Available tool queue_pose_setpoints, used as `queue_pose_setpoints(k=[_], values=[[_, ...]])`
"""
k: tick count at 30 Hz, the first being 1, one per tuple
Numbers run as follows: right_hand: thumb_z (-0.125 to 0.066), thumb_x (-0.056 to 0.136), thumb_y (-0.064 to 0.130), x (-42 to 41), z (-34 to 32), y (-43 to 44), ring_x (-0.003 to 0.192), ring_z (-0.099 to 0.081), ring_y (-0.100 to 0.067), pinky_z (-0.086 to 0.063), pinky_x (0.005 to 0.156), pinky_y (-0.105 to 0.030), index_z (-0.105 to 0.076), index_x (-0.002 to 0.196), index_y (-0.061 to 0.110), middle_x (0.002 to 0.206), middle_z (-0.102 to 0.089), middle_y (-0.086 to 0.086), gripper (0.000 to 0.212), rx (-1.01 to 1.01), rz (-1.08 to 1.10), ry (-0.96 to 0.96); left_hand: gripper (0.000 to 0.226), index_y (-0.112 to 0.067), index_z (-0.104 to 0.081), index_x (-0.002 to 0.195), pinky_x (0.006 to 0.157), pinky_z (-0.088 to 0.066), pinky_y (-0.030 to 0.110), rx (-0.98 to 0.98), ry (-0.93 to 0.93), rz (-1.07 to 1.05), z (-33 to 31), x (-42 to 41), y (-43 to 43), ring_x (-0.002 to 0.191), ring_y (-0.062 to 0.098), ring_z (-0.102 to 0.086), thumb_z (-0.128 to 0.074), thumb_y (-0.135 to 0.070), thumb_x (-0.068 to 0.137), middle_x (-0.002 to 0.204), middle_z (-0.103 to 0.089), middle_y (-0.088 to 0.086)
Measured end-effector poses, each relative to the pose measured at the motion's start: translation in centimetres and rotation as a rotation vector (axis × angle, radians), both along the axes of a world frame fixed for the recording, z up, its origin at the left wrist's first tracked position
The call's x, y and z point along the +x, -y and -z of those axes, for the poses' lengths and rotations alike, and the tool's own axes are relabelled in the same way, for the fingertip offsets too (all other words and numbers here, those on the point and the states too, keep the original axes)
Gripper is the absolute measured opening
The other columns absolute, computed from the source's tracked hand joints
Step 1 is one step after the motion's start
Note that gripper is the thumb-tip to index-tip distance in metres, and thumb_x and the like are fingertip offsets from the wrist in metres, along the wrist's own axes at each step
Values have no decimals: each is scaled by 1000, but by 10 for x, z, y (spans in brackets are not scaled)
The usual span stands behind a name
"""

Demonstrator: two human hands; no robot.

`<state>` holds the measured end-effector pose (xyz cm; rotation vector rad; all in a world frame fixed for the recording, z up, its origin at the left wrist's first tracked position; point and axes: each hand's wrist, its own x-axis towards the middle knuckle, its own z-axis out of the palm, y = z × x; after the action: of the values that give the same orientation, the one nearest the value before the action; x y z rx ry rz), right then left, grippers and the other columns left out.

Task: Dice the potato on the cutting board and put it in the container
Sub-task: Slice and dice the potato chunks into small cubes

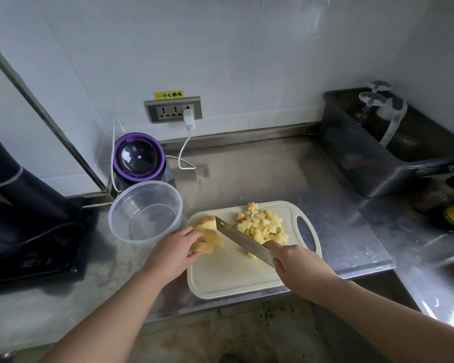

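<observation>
- Left hand is clamped over the uncut potato chunk, fingers curled across its top and the thumb tucked under its near edge, pinning it to the cutting board.
- Right hand is wrapped tight around the knife's handle, which is buried inside the fist, with the forefinger lying along the top of the blade.
- The knife runs on a diagonal from the right fist up and to the left, its square tip right against the cut face of the chunk.
- That chunk sits at the board's far left corner, pale yellow flesh with brownish patches showing beside the fingers.
- On the other side of the blade, a heap of diced potato is piled at the far right of the board, next to the oval handle slot.
- One stray cube lies by itself just under the blade, close to the right hand.
- The board is cream-coloured and lies on a steel counter, its near edge at the counter's front lip.
- The container, a clear round plastic tub, stands on the counter just left of the board, close to the left hand; nothing is in it.
- Behind the tub stands a purple-rimmed appliance, with a white cable going up to a plug in the wall socket.
- Far right, a dark bin holds upturned glasses.
</observation>
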<state>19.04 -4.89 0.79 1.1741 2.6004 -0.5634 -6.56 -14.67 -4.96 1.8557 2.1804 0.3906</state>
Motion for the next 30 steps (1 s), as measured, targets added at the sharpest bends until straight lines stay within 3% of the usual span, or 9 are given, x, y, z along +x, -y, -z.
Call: queue_pose_setpoints(k=[7, 10, 14, 16, 20, 24, 28, 30], values=[[-36, 104, 22, 1, 2, 3, 82, -66, -15, -59, 73, -28, -30, 144, 32, 106, -63, 0, 41, -15, -5, 27, 18, -24, -64, 105, 76, -43, 19, -48, 65, 12, -2, 12, 10, 87, 4, -53, -63, -30, 88, 104, -52, -19], [-36, 104, 22, 3, 3, 5, 79, -65, -14, -58, 70, -25, -31, 143, 32, 101, -63, 2, 41, -19, 8, 23, 15, -25, -61, 98, 79, -45, 19, -93, 276, -92, -7, 33, 10, 89, 3, -54, -68, -29, 85, 97, -53, -18], [-36, 104, 21, 9, 5, 6, 74, -65, -14, -59, 67, -31, -33, 141, 31, 92, -61, 2, 39, -43, 42, 27, 15, -26, -54, 95, 62, -39, 15, -288, 546, -339, -8, 67, -3, 81, 1, -53, -64, -34, 88, 90, -57, -14], [-36, 104, 21, 13, 5, 10, 72, -63, -14, -57, 65, -29, -31, 142, 30, 90, -60, 2, 40, -56, 55, 38, 15, -23, -54, 96, 63, -39, 17, -329, 608, -425, -5, 76, -8, 80, 2, -52, -61, -35, 90, 89, -57, -10], [-36, 102, 14, 18, 9, 17, 66, -58, -14, -48, 54, -26, -25, 145, 25, 85, -56, -1, 46, -97, 101, 66, 28, -21, -59, 103, 72, -46, 24, -377, 375, -368, -2, 78, -5, 83, 7, -57, -60, -45, 89, 99, -62, -6], [-36, 102, 12, 14, 16, 30, 59, -50, -6, -33, 45, -17, -27, 144, 21, 75, -43, 7, 43, -137, 97, 68, 65, -23, -43, 138, 96, -47, 30, -346, 191, -220, 5, 79, -3, 123, 16, -49, -70, -41, 82, 142, -41, -5], [-40, 100, 10, 8, 22, 36, 61, -53, -9, -36, 48, -19, -33, 135, 19, 76, -49, 5, 37, -149, 116, 59, 53, -22, -46, 138, 98, -45, 30, -287, 114, -222, 15, 87, -8, 121, 18, -51, -64, -18, 88, 141, -41, -4], [-42, 98, 9, 5, 25, 38, 67, -58, -11, -46, 54, -23, -32, 135, 21, 86, -57, 2, 39, -181, 137, 44, 47, -20, -48, 135, 96, -46, 31, -249, 121, -282, 18, 93, -13, 118, 19, -53, -60, -13, 90, 137, -46, -3]])
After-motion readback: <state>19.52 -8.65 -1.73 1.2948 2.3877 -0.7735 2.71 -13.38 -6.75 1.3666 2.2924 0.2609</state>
